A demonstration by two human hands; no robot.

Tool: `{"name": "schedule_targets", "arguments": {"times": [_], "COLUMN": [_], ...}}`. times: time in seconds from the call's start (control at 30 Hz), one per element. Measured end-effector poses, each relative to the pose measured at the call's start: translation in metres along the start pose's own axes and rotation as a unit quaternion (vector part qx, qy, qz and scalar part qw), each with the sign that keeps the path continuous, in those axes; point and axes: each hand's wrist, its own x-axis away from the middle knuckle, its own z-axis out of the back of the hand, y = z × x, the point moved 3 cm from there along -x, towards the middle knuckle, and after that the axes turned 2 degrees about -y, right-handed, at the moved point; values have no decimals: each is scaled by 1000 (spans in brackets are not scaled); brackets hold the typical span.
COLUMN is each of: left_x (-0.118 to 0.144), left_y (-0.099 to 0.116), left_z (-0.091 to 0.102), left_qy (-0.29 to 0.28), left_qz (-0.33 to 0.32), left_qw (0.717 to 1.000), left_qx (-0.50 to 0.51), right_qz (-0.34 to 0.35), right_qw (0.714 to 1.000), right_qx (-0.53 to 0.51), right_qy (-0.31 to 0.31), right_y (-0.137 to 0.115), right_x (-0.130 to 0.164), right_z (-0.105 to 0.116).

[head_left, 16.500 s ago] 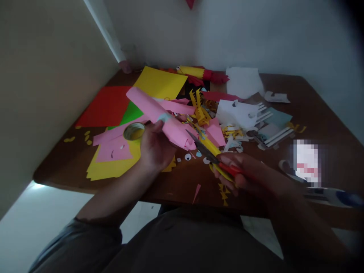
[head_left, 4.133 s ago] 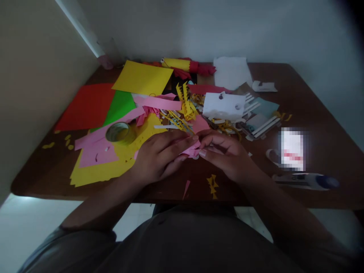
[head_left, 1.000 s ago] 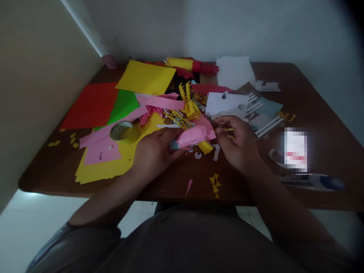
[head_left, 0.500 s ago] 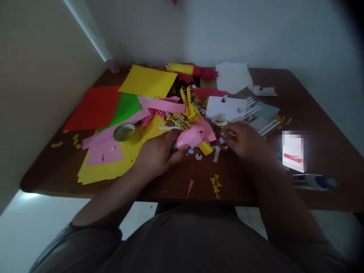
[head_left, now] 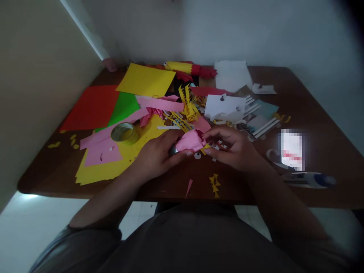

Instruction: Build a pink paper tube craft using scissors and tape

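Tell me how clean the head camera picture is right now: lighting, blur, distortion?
Head view: dim overall, so both hands, left hand and right hand, read as dark shapes around the pink paper roll; brightest patch is the floor at lower left; corners vignette dark at right; wide-angle bending curves the table edges; a pixelated block masks something beside the pen; mild softness, no glare.

No readable text, label, brand or number anywhere; only a blurred white patch with a red band (head_left: 292, 149) at the right, illegible.
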Motion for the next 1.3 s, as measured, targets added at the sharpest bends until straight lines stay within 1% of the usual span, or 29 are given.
{"name": "schedule_targets", "arguments": {"times": [0.1,0.27,0.47,0.6,0.8,0.9,1.03,1.1,1.2,1.3], "left_x": [0,-2,-2,-2,-3,-3,-3,-4,-4,-2], "left_y": [1,0,-5,-4,-3,-3,-4,-3,-1,3], "left_z": [-2,-8,-10,-7,-6,-6,-5,-4,-3,-2], "left_qy": [-18,-44,-36,-16,-14,-23,-29,-29,-24,-2], "left_qz": [-6,-26,-31,-40,-50,-53,-73,-79,-69,-67], "left_qw": [1000,998,995,993,995,995,995,995,996,997], "left_qx": [0,-29,-82,-111,-90,-78,-58,-52,-52,-35], "right_qz": [-34,-84,-143,-169,-210,-215,-202,-199,-195,-173], "right_qw": [998,989,980,975,956,948,941,941,944,950], "right_qx": [-43,-118,-136,-142,-199,-233,-267,-270,-265,-257], "right_qy": [-18,-25,-32,-30,-49,-41,-45,-45,-37,-23], "right_y": [-1,1,2,-1,0,4,8,9,8,4], "right_x": [1,1,1,1,2,4,6,7,9,10], "right_z": [-2,-4,-3,-4,-8,-10,-13,-14,-15,-17]}}
